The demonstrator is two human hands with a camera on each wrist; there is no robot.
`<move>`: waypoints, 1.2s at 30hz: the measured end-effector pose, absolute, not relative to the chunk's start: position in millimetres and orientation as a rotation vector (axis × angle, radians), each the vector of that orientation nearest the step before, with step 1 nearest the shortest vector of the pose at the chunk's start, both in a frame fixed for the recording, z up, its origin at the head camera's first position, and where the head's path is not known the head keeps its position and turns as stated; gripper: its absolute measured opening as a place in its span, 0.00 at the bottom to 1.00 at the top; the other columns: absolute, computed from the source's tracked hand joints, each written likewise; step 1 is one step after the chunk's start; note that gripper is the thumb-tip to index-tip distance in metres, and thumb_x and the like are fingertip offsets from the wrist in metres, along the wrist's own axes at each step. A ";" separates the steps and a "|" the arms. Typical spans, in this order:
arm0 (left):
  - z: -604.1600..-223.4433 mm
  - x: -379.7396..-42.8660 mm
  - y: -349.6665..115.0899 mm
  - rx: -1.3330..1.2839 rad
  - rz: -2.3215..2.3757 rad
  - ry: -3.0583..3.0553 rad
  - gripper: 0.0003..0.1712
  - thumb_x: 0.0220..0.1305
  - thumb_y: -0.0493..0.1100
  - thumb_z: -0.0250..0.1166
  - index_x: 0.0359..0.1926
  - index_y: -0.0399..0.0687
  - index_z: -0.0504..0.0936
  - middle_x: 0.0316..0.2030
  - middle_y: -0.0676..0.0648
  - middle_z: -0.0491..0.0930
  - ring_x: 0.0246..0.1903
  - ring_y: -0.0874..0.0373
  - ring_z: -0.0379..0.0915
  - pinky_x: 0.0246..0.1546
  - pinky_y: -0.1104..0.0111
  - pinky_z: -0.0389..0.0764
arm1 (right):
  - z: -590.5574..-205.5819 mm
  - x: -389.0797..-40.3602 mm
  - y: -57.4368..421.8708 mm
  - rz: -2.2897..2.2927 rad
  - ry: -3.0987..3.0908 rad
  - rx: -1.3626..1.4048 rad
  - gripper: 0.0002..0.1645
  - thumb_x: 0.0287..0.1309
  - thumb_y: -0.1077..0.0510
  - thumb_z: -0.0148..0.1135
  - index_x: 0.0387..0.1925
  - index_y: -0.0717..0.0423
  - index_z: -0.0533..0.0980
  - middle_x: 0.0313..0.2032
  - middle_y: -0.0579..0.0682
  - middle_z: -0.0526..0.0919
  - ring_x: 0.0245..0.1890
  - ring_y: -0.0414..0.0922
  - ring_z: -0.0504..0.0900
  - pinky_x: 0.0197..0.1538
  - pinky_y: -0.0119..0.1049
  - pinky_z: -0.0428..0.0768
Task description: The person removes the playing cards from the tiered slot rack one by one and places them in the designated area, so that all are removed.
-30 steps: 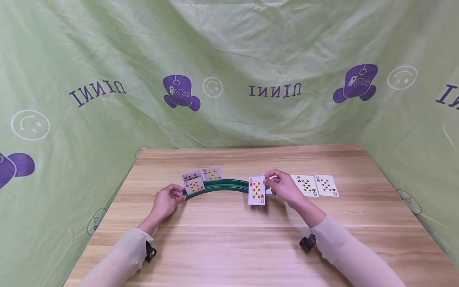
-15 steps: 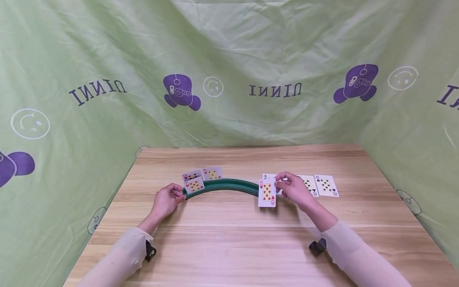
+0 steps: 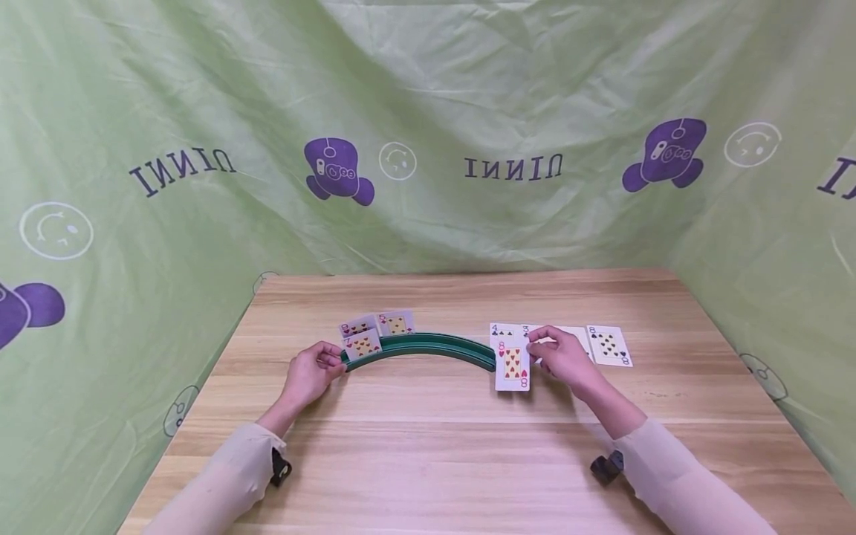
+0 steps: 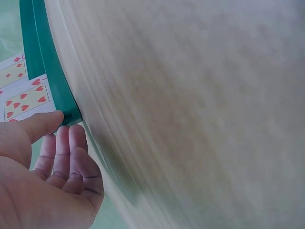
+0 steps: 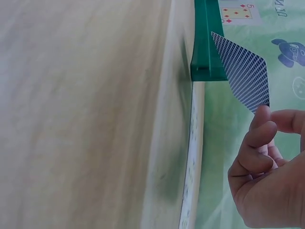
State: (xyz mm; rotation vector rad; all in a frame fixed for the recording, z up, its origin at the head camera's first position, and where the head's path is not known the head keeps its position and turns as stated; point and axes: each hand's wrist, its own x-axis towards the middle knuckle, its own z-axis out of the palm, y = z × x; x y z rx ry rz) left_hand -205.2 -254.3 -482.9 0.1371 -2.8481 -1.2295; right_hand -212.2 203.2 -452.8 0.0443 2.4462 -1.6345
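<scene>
A curved green card holder [image 3: 428, 343] lies on the table, and my left hand [image 3: 310, 377] grips its left end, thumb [image 4: 45, 123] on top. At that end stand a seven of hearts [image 3: 362, 346], a red nine [image 3: 357, 327] behind it and a five of diamonds [image 3: 396, 324]. My right hand [image 3: 562, 358] pinches an eight of hearts [image 3: 512, 364] by its upper right edge. This card is raised in front of the holder's right end; its patterned back [image 5: 245, 71] shows in the right wrist view.
Face-up cards lie in a row at the right: a black four [image 3: 504, 328], a three mostly hidden, one behind my right hand and an eight of spades [image 3: 608, 345]. Green cloth [image 3: 428, 215] hangs around the wooden table [image 3: 414, 453].
My right hand has carried the eight of hearts rightward and slightly nearer to me, past the holder's right end. The four and three came into sight. My left hand stayed put.
</scene>
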 end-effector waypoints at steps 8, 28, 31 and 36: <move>-483.9 -205.3 -253.9 0.141 -1.245 -2.846 0.14 0.57 0.33 0.71 0.45 0.40 0.80 0.36 0.43 0.84 0.35 0.57 0.80 0.36 0.75 0.80 | -458.7 -208.7 206.7 -1.527 2.446 -0.014 0.16 0.65 0.58 0.58 0.52 0.62 0.73 0.30 0.52 0.82 0.25 0.43 0.74 0.27 0.34 0.74; -481.9 -205.2 -253.5 0.162 -1.226 -2.860 0.15 0.57 0.35 0.72 0.46 0.41 0.81 0.37 0.44 0.85 0.35 0.57 0.80 0.37 0.75 0.80 | -461.3 -210.1 216.7 -1.417 2.445 -0.026 0.22 0.64 0.55 0.61 0.56 0.61 0.74 0.30 0.53 0.86 0.20 0.42 0.71 0.19 0.32 0.66; -481.4 -205.2 -253.6 0.157 -1.227 -2.856 0.15 0.57 0.34 0.72 0.45 0.41 0.81 0.36 0.44 0.85 0.35 0.57 0.80 0.37 0.74 0.81 | -458.7 -211.4 216.0 -1.417 2.446 -0.038 0.22 0.64 0.55 0.61 0.56 0.61 0.74 0.32 0.52 0.87 0.20 0.43 0.71 0.19 0.32 0.65; -481.4 -205.0 -253.7 0.153 -1.215 -2.858 0.14 0.58 0.34 0.71 0.45 0.41 0.81 0.36 0.44 0.84 0.34 0.58 0.79 0.36 0.74 0.80 | -453.3 -214.2 209.7 -1.415 2.454 -0.064 0.21 0.63 0.55 0.61 0.54 0.61 0.75 0.31 0.50 0.87 0.21 0.44 0.71 0.19 0.32 0.62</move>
